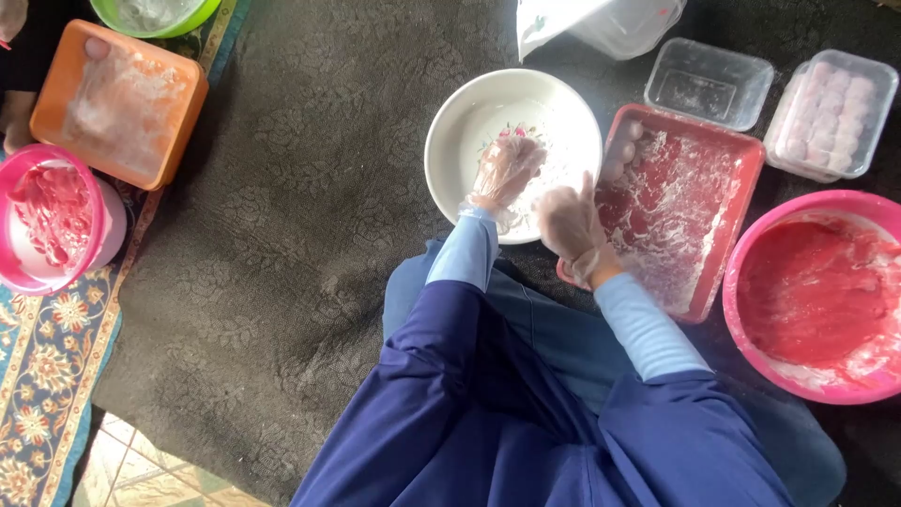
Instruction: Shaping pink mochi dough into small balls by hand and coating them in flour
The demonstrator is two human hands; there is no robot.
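A: Head view first. What are the fingers doing?

B: The left hand [505, 169], in a thin clear glove, hangs over the white bowl [460, 113]. Its fingers are curled loosely together, tips pointing to the far right, and they seem to cup something small and pale. I cannot tell for sure whether they grip it. The right hand [566, 221], gloved too, sits at the bowl's near right rim, fingers bunched and thumb raised. Whether it clamps anything I cannot tell.

A: And where is the bowl, and which way does it face?

B: It stands upright on the dark mat [310, 188], mouth up, just beyond the person's knees. It is round, so it has no long axis. Its inside is dusted with white flour.

A: How are the arms posed?

B: Both forearms, in light blue sleeves, reach away from the body. The left runs almost straight out. The right angles in from the right, crossing the near left corner of the red tray [723, 225].

A: What surrounds them?

B: The red tray touches the bowl's right side, floured, with pale balls [619, 150] at its far left end. A pink basin of red dough [817, 291] lies right of it. Two clear boxes sit at the far right, one filled with pink balls [831, 117]. An orange tray [117, 103] and a pink bowl [52, 216] lie well apart at the left.
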